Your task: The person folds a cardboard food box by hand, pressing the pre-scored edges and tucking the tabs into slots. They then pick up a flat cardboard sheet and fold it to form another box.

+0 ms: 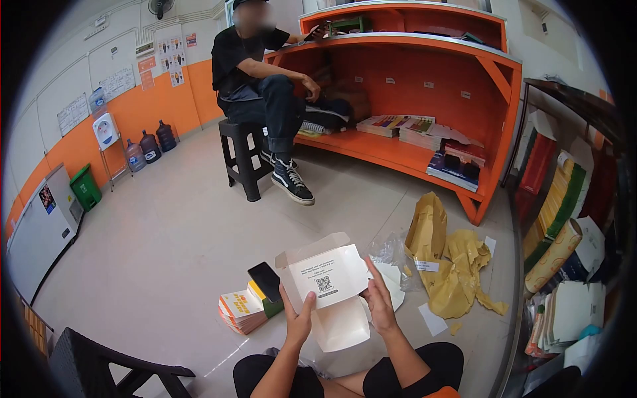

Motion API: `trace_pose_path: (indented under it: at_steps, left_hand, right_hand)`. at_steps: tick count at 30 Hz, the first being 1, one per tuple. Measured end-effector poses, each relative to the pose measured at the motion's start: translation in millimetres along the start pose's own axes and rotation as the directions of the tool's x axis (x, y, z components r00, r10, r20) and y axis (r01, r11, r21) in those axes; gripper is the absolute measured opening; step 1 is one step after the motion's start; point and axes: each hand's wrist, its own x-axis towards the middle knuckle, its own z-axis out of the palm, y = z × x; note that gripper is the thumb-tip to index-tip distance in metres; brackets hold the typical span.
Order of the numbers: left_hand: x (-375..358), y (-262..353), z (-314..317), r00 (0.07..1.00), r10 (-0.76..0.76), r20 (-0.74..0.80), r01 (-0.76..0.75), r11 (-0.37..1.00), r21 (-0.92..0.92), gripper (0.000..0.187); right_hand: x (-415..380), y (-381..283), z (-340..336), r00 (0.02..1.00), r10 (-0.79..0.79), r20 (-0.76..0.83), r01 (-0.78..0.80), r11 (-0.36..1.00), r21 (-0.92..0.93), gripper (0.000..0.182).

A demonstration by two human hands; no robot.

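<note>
Left hand and right hand, fingers part-curled, hold carton. Body formed; lid unclosed. Printed stack lies left.

Left hand partly hidden behind white box, wall posters too small to read, nearer stool cut off

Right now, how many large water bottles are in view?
4: one bottle on the dispenser; beside it on the floor, a pale bottle, a middle bottle and a right-hand bottle.
</note>
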Motion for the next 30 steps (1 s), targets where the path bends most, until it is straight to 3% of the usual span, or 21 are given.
trace_pose_path:
  at_steps: [4, 6, 10, 13, 14, 17, 18, 21, 22, 25, 26, 28, 29, 30]
  left_hand:
    - [4.9, -2.9, -2.8, 0.989, 0.104, 0.104, -0.119, 0.982, 0.148, 0.076]
    - [4.9, -2.3, -0.4, 0.974, 0.16, 0.162, -0.192, 0.96, 0.202, 0.075]
    - [-0.2, -13.9, -9.4, 0.971, -0.026, 0.238, 0.054, 0.992, -0.113, 0.068]
    - [-1.5, -17.0, -12.7, 0.934, -0.248, 0.256, 0.255, 0.967, 0.006, 0.066]
    - [2.7, -17.3, -10.4, 0.946, -0.185, 0.266, 0.179, 0.983, 0.046, 0.051]
    - [1.9, -14.9, -5.6, 0.945, -0.16, 0.284, 0.08, 0.958, 0.274, 0.035]
    - [2.7, -15.7, -5.2, 0.959, -0.114, 0.259, 0.015, 0.934, 0.356, 0.028]
    - [-1.3, -6.9, -1.6, 0.951, -0.111, 0.29, -0.046, 0.873, 0.486, 0.029]
    - [-1.8, 2.9, 0.9, 0.945, -0.153, 0.29, -0.036, 0.831, 0.555, 0.031]
    - [-4.5, -14.4, 7.7, 0.991, -0.027, 0.133, -0.051, 0.833, 0.551, 0.033]
    - [-2.5, -22.8, 7.1, 0.98, 0.181, 0.078, -0.187, 0.723, 0.665, 0.034]
    - [0.4, -30.5, 7.0, 0.818, 0.571, 0.063, -0.338, 0.39, 0.857, 0.036]
    - [-2.3, -32.5, 4.7, 0.94, 0.342, 0.01, -0.24, 0.636, 0.733, 0.034]
    - [-5.0, -24.2, 5.0, 0.996, 0.085, 0.012, -0.077, 0.817, 0.571, 0.033]
  right_hand:
    - [-0.2, 0.7, -4.8, 0.972, 0.233, -0.013, -0.223, 0.946, 0.233, 0.047]
    - [-1.1, 0.1, -4.0, 0.958, 0.288, 0.013, -0.281, 0.923, 0.263, 0.047]
    - [0.7, -18.2, -1.2, 0.951, 0.288, 0.112, -0.309, 0.888, 0.34, 0.049]
    - [-1.9, -3.5, -4.4, 0.933, 0.346, 0.104, -0.361, 0.905, 0.227, 0.05]
    - [-1.8, 6.8, -4.4, 0.935, 0.345, 0.078, -0.353, 0.922, 0.156, 0.045]
    - [-4.7, 24.0, -6.8, 0.944, 0.309, 0.12, -0.301, 0.95, -0.081, 0.037]
    - [-6.3, 23.5, 0.2, 0.963, 0.264, 0.053, -0.262, 0.964, -0.046, 0.026]
    - [-4.9, 41.8, -3.4, 0.975, 0.188, -0.117, -0.218, 0.911, -0.349, 0.029]
    - [-6.1, 12.8, 14.8, 0.983, 0.066, -0.17, -0.123, 0.929, -0.35, 0.032]
    - [-3.3, 14.1, 6.8, 0.958, -0.278, -0.069, 0.164, 0.727, -0.666, 0.033]
    - [-6.1, 12.5, 7.5, 0.973, -0.186, -0.14, 0.059, 0.779, -0.625, 0.026]
    - [-11.0, 16.7, 9.8, 0.967, -0.233, -0.107, 0.077, 0.662, -0.746, 0.018]
    - [-13.4, 19.9, 11.3, 0.963, -0.255, -0.087, 0.086, 0.597, -0.798, 0.015]
    - [-13.9, 21.2, 15.0, 0.942, -0.336, -0.008, 0.171, 0.499, -0.85, 0.005]
